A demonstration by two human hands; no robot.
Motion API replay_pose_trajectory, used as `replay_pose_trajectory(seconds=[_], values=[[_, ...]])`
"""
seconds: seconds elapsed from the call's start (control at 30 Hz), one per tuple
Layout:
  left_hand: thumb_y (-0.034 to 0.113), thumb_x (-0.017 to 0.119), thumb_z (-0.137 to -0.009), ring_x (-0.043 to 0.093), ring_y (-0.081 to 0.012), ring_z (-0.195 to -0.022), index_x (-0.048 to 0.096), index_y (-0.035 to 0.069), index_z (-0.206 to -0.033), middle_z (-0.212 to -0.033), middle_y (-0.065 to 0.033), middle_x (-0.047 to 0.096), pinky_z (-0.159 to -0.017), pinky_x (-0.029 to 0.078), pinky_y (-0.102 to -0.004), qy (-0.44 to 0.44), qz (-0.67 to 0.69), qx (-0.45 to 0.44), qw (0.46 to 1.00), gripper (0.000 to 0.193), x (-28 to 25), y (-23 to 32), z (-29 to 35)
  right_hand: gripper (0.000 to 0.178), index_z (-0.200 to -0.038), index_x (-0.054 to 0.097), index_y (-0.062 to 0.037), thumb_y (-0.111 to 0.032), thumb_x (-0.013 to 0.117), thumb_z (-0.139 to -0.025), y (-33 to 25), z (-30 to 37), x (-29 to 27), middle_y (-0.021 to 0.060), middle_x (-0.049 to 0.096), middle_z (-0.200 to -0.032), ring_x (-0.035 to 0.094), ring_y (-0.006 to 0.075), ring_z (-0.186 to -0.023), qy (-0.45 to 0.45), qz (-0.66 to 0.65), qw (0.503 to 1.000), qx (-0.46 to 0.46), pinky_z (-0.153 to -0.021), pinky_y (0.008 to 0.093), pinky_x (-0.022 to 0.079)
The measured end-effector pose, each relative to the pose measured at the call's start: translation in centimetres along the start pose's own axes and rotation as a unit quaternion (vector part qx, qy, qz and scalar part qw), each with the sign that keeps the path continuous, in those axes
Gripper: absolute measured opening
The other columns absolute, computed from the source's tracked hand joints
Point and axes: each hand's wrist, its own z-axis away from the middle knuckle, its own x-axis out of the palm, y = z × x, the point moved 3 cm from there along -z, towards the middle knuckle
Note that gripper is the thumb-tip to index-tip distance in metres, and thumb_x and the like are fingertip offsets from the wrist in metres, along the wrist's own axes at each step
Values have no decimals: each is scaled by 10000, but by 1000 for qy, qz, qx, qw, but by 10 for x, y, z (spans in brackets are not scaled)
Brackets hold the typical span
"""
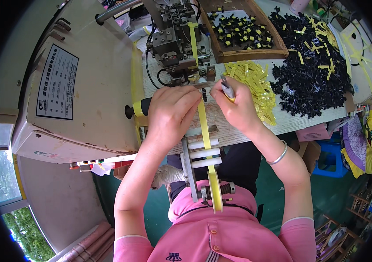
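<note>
My left hand (175,109) is curled in front of the small press machine (175,48), its fingertips pinched together beside the yellow tape (204,124). What those fingers hold, if anything, is hidden. In my closed right hand (238,105) is a small pointed metal hand tool (227,88) with a bit of yellow showing at its grip; its tips point up toward the machine. A short row of small black parts (204,94) lies between the hands. The tape runs from a reel (214,192) at my waist, past white rollers (205,153), toward the machine.
Loose yellow strips (251,87) lie right of my right hand, beside a heap of black plastic parts (306,65). A wooden tray (255,54) behind holds black parts with yellow bands. A large beige cabinet (90,87) stands left. A black-and-yellow cylinder (138,108) adjoins my left hand.
</note>
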Motion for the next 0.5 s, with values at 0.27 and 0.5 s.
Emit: replay_pose_trajectory(seconds=[0.27, 0.5], values=[[43, 686, -655, 583, -253, -821, 586, 51, -829, -865, -70, 604, -700, 427, -366, 31, 63, -92, 993, 200, 3, 1, 1, 58, -773, 538, -4, -24, 573, -815, -15, 4, 3, 29, 533, -698, 458, 98, -636, 6, -9, 999, -42, -605, 252, 387], [31, 663, -630, 549, -272, -856, 549, 53, -768, -833, -80, 550, -744, 400, -393, 6, 0, -18, 1000, 181, 1, 11, -20, 158, -931, 529, 3, -38, 604, -797, -28, 9, -24, 49, 571, -754, 530, 145, -709, -20, 194, 981, -4, -680, 265, 432]])
